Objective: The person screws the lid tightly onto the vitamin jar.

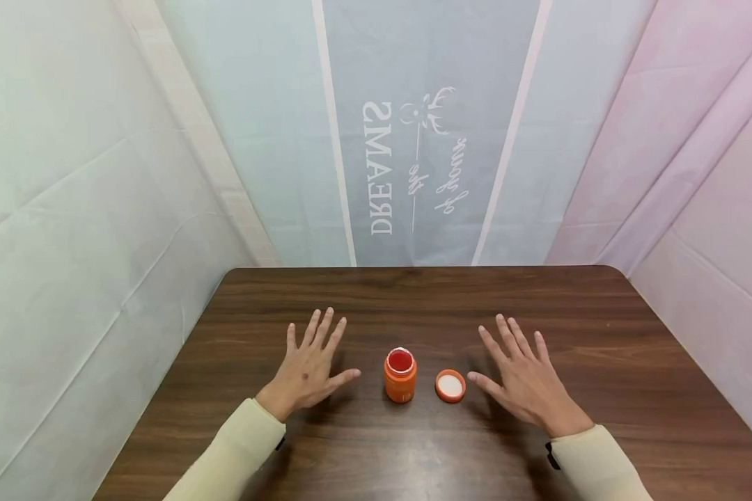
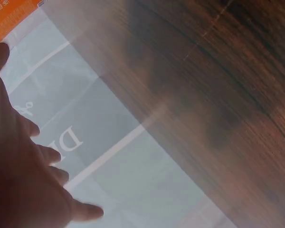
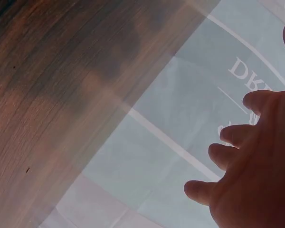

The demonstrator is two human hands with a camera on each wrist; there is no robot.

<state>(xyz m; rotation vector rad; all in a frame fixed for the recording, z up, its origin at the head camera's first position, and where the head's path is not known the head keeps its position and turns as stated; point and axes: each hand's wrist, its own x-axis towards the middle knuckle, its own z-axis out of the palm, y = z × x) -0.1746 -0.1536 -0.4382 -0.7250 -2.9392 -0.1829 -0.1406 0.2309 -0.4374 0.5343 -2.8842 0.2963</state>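
Observation:
An orange jar (image 1: 400,383) stands upright and uncapped on the wooden table, its mouth showing a red inside and a whitish rim. Just right of it lies its orange lid (image 1: 450,386), white inner side up. To the jar's left my left hand (image 1: 307,372) is spread with straight fingers, holding nothing, the thumb pointing at the jar. My right hand (image 1: 526,379) is spread likewise, its thumb tip close to the lid. In the left wrist view part of the orange jar (image 2: 9,16) shows beyond the thumb. The right wrist view has the spread fingers (image 3: 235,135) holding nothing.
The dark brown table (image 1: 413,299) has rounded far corners. Behind it hangs a grey-blue curtain (image 1: 413,56) with mirrored white lettering. Pale fabric walls (image 1: 69,243) close in the left and right sides.

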